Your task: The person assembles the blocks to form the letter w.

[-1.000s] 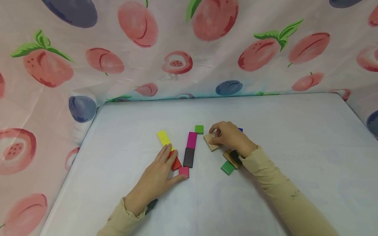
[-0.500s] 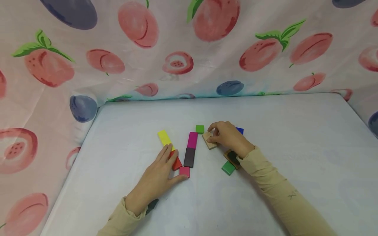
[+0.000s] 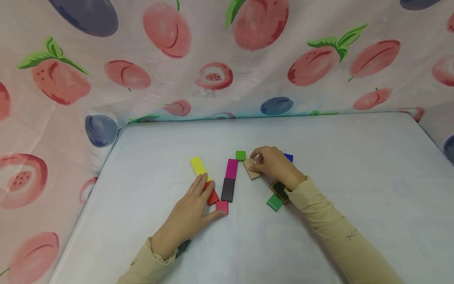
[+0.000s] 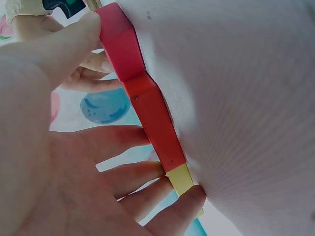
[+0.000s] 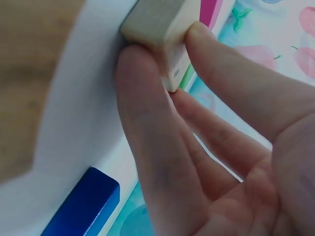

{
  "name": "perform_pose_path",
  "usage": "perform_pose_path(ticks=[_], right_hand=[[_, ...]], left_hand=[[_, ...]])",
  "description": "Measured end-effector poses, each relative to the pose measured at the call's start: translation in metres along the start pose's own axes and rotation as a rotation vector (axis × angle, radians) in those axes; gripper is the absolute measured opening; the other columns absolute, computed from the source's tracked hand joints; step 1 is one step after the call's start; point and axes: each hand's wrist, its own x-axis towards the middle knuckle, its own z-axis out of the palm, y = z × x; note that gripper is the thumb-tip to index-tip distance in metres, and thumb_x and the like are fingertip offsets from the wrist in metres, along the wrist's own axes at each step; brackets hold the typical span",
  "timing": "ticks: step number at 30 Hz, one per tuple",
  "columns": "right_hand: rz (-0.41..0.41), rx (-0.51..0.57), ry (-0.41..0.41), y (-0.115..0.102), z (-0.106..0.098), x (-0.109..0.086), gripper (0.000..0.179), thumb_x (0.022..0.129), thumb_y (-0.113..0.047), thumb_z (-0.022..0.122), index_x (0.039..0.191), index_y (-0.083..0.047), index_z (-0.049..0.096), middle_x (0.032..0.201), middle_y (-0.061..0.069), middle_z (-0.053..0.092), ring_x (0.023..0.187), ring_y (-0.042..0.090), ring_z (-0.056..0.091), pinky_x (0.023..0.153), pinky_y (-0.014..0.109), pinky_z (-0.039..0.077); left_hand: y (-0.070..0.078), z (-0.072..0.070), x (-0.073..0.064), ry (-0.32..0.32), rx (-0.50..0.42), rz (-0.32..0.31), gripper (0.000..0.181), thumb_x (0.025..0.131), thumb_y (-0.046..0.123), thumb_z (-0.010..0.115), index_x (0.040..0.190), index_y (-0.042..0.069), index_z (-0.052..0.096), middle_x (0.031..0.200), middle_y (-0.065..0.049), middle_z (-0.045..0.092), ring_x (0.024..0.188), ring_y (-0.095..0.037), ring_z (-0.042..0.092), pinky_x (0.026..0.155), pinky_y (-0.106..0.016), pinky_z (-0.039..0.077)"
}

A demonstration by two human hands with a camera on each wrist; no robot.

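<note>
My right hand (image 3: 278,165) pinches a plain wooden block (image 3: 253,174) between thumb and fingers; in the right wrist view that block (image 5: 157,22) lies close over the white surface. Its far corner comes right up to a green block (image 3: 240,156). My left hand (image 3: 186,211) rests with straight fingers along a red block (image 3: 213,198) and a yellow block (image 3: 197,165), its thumb at a pink block (image 3: 222,206). The left wrist view shows the pink (image 4: 118,42), red (image 4: 152,120) and yellow (image 4: 181,179) blocks end to end.
A magenta block (image 3: 231,169) and a dark grey block (image 3: 228,190) form a line between the hands. Beneath the right wrist lie a brown wooden piece (image 3: 273,184), partly hidden, and a green block (image 3: 274,202). A blue block (image 3: 289,157) peeks out behind the right hand.
My right hand has shifted the wooden block slightly left and away from me, up to the green block's corner. My left hand has stayed in place on its blocks.
</note>
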Motion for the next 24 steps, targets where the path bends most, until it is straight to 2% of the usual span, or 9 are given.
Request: perform_pose_path(ticks=[5,12,18,24], right_hand=[[0.000,0.001,0.003,0.000,-0.002,-0.003,0.040,0.089,-0.019,0.075,0.121,0.002,0.065,0.088,0.010,0.069,0.073,0.019,0.058,0.062,0.027,0.047],[-0.018,0.006,0.011,0.001,-0.009,-0.017,0.036,0.090,-0.019,0.074,0.119,0.001,0.066,0.096,0.011,0.069,0.087,0.024,0.064,0.074,0.035,0.054],[-0.079,-0.015,0.009,0.003,-0.016,-0.031,0.029,0.090,-0.012,0.072,0.115,0.002,0.068,0.092,0.009,0.069,0.084,0.021,0.063,0.074,0.036,0.053],[-0.106,-0.015,-0.011,0.008,-0.017,-0.040,0.026,0.090,-0.009,0.072,0.113,0.004,0.068,0.090,0.008,0.068,0.083,0.019,0.063,0.073,0.034,0.054]], left_hand=[[0.001,0.000,0.001,0.003,-0.006,0.003,0.092,0.082,0.063,0.070,0.149,0.005,0.045,0.162,-0.018,0.027,0.151,-0.034,0.021,0.109,-0.045,0.044],[0.002,0.000,0.001,0.007,-0.006,0.005,0.092,0.081,0.063,0.070,0.149,0.006,0.045,0.162,-0.017,0.027,0.151,-0.033,0.020,0.109,-0.046,0.043],[0.001,0.000,0.001,0.014,0.002,0.014,0.091,0.082,0.063,0.070,0.148,0.005,0.045,0.162,-0.018,0.027,0.151,-0.033,0.021,0.108,-0.046,0.044],[0.001,0.001,0.000,0.014,0.003,0.011,0.092,0.082,0.063,0.070,0.148,0.005,0.045,0.161,-0.018,0.027,0.151,-0.033,0.021,0.108,-0.046,0.044]])
